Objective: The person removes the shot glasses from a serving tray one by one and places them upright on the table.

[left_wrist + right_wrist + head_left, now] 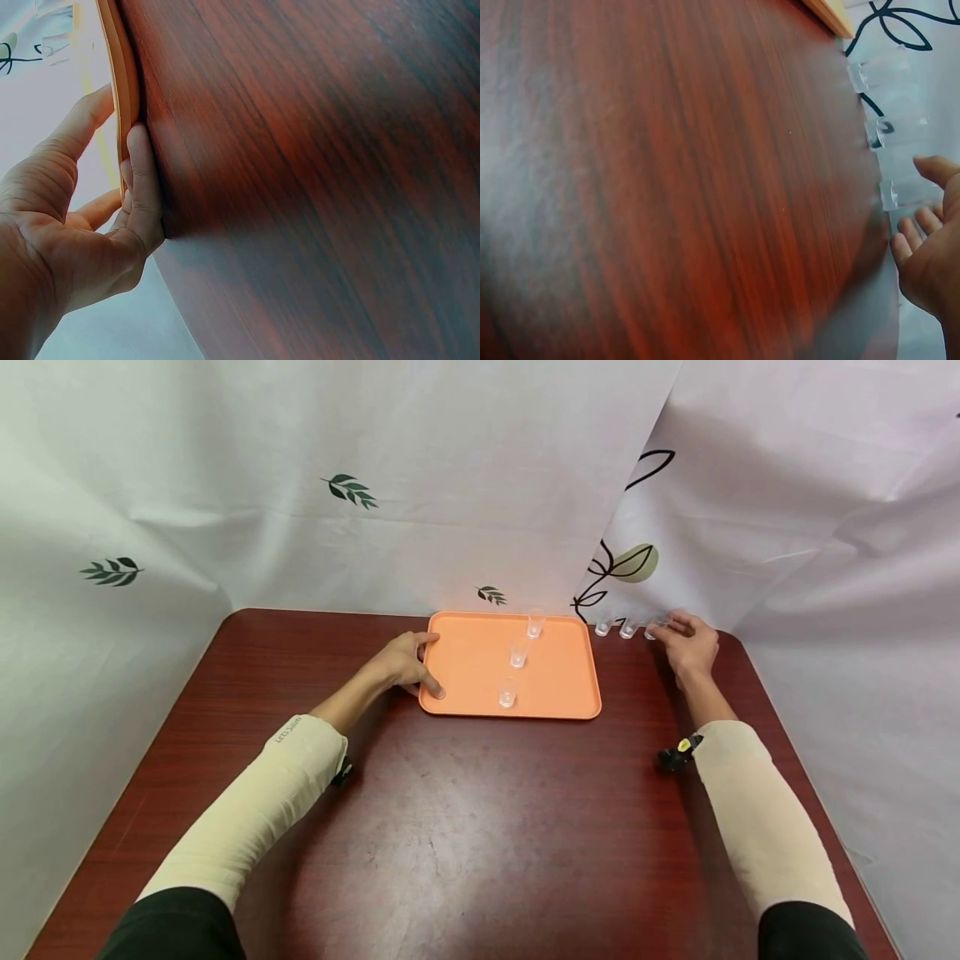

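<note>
An orange tray (468, 664) lies at the back of the table with three small clear cups on it in a slanting row: a rear cup (535, 627), a middle cup (518, 656) and a front cup (507, 695). My left hand (408, 662) grips the tray's left edge; in the left wrist view fingers reach along the outside of its rim (124, 67). To the right of the tray, three more clear cups stand along the back edge. Around the rightmost cup (900, 196) my right hand (690, 650) has thumb and fingers spread on either side, apparently without pinching it.
The other two cups by the back edge, a left one (603, 627) and a centre one (627, 630), stand between the tray and my right hand. A white patterned curtain (420, 543) rises behind the dark red wooden table (480, 827).
</note>
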A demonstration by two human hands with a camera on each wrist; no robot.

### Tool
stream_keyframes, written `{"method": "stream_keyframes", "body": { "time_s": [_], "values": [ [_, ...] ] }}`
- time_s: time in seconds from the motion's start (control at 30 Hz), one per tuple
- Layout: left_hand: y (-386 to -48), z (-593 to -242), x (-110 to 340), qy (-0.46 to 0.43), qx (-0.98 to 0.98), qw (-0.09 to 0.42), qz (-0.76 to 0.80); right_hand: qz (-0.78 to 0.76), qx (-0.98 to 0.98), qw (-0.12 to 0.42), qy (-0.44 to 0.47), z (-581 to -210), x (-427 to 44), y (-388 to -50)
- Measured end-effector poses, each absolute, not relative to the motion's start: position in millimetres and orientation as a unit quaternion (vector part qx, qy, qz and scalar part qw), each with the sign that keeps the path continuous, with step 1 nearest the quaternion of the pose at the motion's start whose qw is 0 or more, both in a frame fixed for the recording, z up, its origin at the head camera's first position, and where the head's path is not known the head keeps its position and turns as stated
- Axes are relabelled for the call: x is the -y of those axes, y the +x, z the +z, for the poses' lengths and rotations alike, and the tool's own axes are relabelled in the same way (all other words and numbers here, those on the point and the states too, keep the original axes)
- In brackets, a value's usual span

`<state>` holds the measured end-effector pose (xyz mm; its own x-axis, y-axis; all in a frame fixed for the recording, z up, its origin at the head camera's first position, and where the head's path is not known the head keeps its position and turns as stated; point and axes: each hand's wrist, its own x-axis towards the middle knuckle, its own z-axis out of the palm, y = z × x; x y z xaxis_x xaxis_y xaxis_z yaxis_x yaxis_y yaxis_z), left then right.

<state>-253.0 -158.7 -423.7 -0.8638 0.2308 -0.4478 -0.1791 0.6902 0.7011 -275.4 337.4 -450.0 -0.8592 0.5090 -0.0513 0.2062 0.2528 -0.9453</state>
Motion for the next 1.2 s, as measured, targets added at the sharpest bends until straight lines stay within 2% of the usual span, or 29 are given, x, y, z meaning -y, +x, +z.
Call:
{"method": "stream_keyframes", "body": {
  "time_s": [0.87, 1.2],
  "values": [
    [-253, -425, 158, 0.013, -0.878, 0.261, 0.400, 0.627, 0.739, 0.141, -0.201, -451, -350, -239],
    [-251, -421, 156, 0.007, -0.879, 0.264, 0.397, 0.641, 0.745, 0.123, -0.137, -454, -342, -226]
  ]
}}
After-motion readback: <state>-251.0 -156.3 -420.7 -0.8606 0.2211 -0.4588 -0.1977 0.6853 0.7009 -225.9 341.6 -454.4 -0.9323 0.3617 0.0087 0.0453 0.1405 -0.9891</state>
